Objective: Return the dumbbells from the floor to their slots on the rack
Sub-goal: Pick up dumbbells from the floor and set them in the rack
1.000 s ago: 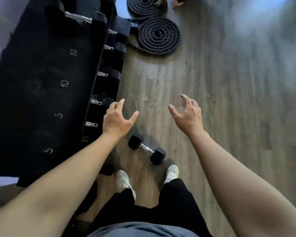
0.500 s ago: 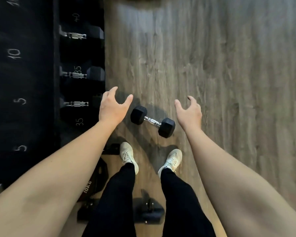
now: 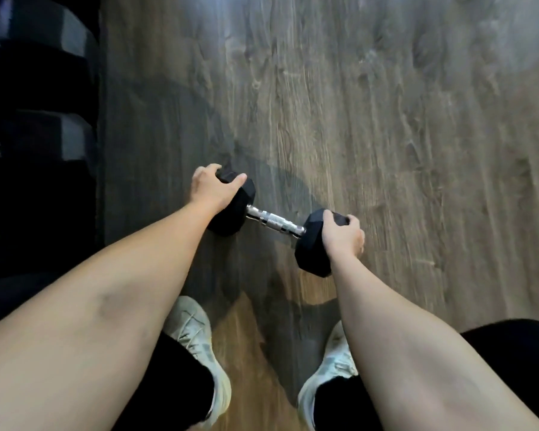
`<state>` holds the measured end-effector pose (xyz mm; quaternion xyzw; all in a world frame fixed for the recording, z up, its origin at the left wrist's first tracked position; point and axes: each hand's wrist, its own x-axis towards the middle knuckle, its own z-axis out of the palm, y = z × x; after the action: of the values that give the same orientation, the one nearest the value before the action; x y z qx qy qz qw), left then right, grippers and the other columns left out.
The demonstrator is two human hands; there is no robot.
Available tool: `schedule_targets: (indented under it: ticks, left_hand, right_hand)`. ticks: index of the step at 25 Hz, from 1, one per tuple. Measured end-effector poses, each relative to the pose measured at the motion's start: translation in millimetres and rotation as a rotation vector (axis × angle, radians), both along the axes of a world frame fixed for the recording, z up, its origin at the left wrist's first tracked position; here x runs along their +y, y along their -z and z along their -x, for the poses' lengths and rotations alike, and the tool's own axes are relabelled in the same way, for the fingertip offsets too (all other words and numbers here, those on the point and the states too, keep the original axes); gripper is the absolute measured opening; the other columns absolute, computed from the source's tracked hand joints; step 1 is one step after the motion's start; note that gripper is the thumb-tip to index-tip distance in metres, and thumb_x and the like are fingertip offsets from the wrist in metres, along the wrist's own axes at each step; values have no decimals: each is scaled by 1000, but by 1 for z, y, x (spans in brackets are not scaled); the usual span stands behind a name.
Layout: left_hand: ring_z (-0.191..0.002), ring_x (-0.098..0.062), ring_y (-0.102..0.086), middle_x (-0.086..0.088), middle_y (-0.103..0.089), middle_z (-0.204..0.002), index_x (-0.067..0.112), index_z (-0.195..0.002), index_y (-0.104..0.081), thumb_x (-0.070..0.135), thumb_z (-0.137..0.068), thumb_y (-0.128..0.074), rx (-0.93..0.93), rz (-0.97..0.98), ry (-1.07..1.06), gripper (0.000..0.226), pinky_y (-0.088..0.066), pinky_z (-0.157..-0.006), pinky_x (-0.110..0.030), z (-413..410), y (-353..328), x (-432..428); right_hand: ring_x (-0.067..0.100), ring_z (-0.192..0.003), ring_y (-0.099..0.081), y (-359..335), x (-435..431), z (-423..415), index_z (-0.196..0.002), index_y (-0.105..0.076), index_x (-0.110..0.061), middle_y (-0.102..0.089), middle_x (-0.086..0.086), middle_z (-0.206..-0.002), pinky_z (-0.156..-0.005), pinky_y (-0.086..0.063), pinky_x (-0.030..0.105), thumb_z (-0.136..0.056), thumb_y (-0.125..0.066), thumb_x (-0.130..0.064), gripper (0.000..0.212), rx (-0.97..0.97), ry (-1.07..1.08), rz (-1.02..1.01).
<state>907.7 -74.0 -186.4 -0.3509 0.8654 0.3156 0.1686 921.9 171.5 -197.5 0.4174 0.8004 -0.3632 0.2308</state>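
Note:
A black hex dumbbell (image 3: 274, 223) with a knurled chrome handle lies on the wooden floor in front of my feet, angled down to the right. My left hand (image 3: 210, 189) is wrapped over its left head. My right hand (image 3: 343, 236) is clamped over its right head. The handle between the two hands is bare. The black rack (image 3: 41, 135) runs along the left edge, with large dark dumbbell heads resting in it and parts of chrome handles showing at the far left.
My two white shoes (image 3: 199, 343) stand on the floor just below the dumbbell. Grey-brown wooden floor (image 3: 386, 119) spreads out ahead and to the right. The rack's edge stands close to my left forearm.
I have bent down and the view has closed in on the floor. Both hands, open above the dumbbell before, have dropped onto its two heads and closed on them.

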Motion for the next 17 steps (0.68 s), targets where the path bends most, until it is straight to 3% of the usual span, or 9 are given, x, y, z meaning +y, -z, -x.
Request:
schedule_targets:
  ticks: [3, 7, 9, 11, 13, 15, 17]
  left_hand:
    - [-121, -28, -55, -8, -61, -133, 22, -126, -63, 61, -78, -66, -4, -109, -135, 62, -42, -96, -33, 1, 38, -16]
    - [-111, -23, -56, -5, -62, -132, 22, -124, -66, 62, -74, -68, 4, -216, -182, 64, -40, -87, -28, 4, 45, -25]
    - [-106, -20, -59, -6, -65, -128, 20, -123, -67, 67, -68, -70, -32, -364, -253, 73, -43, -91, -29, 0, 43, -32]
    - [-102, -29, -67, -9, -72, -114, 21, -116, -70, 76, -56, -70, -163, -585, -317, 82, -51, -95, -41, -6, 41, -39]
    - [-88, -31, -73, -9, -77, -99, 21, -105, -74, 78, -54, -68, -225, -712, -304, 77, -58, -82, -42, -8, 42, -44]
    - [-71, -27, -74, -7, -78, -89, 22, -93, -75, 74, -56, -68, -214, -754, -314, 64, -57, -62, -33, -7, 43, -44]
    - [-61, -25, -71, -5, -76, -81, 22, -85, -74, 68, -56, -68, -174, -743, -342, 55, -53, -52, -27, -5, 43, -41]
  right_hand:
    - [35, -118, -57, 26, 3, 5, -127, -59, -26, -62, 9, -131, -91, -43, 36, -81, -61, -51, 53, 55, 74, -35]
    - [26, -100, -58, 25, 10, 2, -121, -64, -28, -66, 3, -123, -80, -38, 30, -74, -65, -52, 52, 59, 168, 75]
    - [26, -95, -61, 23, 17, -3, -111, -68, -24, -69, 4, -115, -86, -50, 34, -67, -69, -54, 53, 36, 257, 213]
    - [33, -92, -67, 27, 24, -9, -104, -69, -20, -72, 8, -106, -86, -56, 47, -60, -72, -54, 56, -25, 382, 389]
    - [38, -90, -70, 35, 29, -12, -108, -70, -19, -75, 11, -104, -77, -57, 49, -56, -72, -55, 63, -59, 452, 537]
    - [37, -88, -70, 41, 30, -14, -112, -72, -21, -77, 11, -105, -69, -57, 48, -53, -71, -58, 69, -87, 444, 615]
    - [37, -88, -70, 42, 32, -14, -111, -73, -24, -78, 10, -105, -64, -57, 50, -53, -68, -60, 69, -121, 425, 643]
